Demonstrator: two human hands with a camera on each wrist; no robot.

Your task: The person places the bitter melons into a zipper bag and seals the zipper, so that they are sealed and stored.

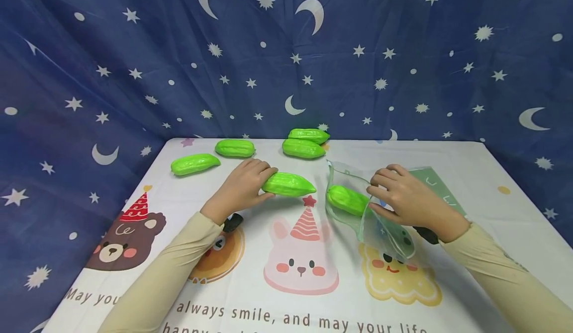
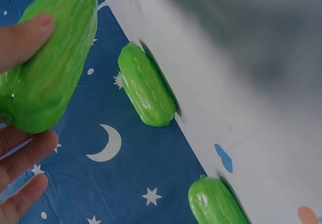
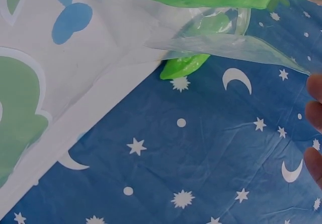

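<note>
In the head view my left hand (image 1: 246,184) holds a bright green ribbed bitter melon (image 1: 290,184) by its blunt end, its pointed end toward the bag. The left wrist view shows the thumb pressed on this bitter melon (image 2: 58,58) and fingers beneath it. My right hand (image 1: 400,196) pinches the rim of a clear plastic bag (image 1: 346,174) with green print, spreading its mouth toward the left hand. Inside the mouth lies another bitter melon (image 1: 346,200). In the right wrist view, fingertips (image 3: 314,116) show only at the right edge, beside the bag's film (image 3: 226,47).
Two bitter melons lie at the back left, one farther back (image 1: 235,148) and one nearer (image 1: 195,164). Two more, a front one (image 1: 303,148) and a rear one (image 1: 309,134), sit together at the back middle. A starry blue curtain (image 1: 250,35) hangs behind the printed white tablecloth (image 1: 250,273).
</note>
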